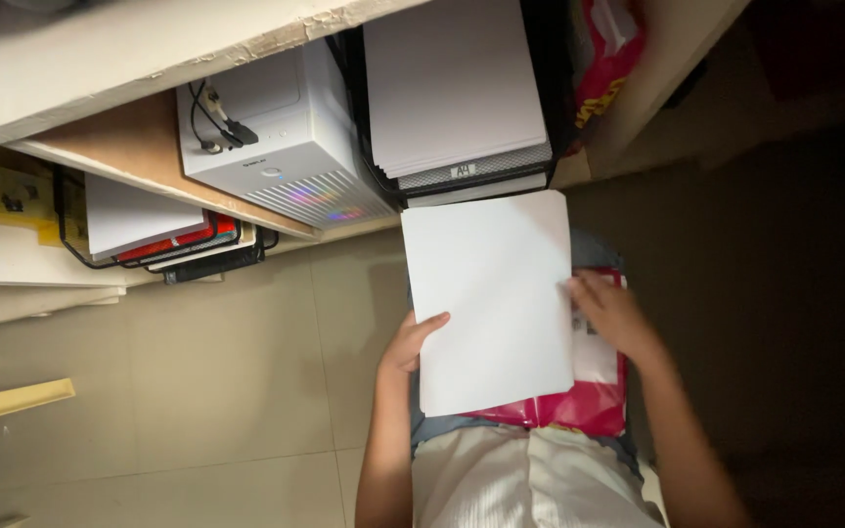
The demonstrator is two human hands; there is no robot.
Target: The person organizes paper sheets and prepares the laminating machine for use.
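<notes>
While curled, fingers (pixel 432 321) on paper (pixel 489 298)

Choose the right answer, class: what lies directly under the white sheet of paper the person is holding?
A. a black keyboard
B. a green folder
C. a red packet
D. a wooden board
C: a red packet shows below and to the right of the white sheet, which the left hand grips at its edge while the right hand rests beside it.
</notes>
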